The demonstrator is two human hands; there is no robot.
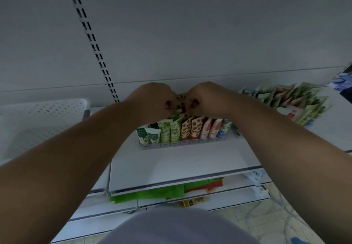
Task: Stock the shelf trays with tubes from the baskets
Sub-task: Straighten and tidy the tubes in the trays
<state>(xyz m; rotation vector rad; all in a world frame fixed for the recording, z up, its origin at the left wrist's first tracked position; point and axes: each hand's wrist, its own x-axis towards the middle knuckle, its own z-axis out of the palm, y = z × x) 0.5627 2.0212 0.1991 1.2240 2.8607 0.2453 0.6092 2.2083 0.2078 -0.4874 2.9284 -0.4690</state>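
Both hands raised together over the back of a clear shelf tray [182,144] on a white shelf [181,165]. Left hand [154,101] and right hand [206,99] close side by side, fingers curled, each pinching an edge of one brown-spotted tube [181,102] held just above the tray's rear rows. Tray itself filled along the front with upright tubes [182,131]: dark green and white at the left, light green next, brown-spotted in the middle, pink, then blue at the right end. Off to the right on the same shelf, well apart from the tray, a heap of mixed tubes in a basket [297,101], its walls mostly hidden. At the far left, an overturned white perforated basket [42,118]. Below, green and red packets [171,188] on a lower shelf.
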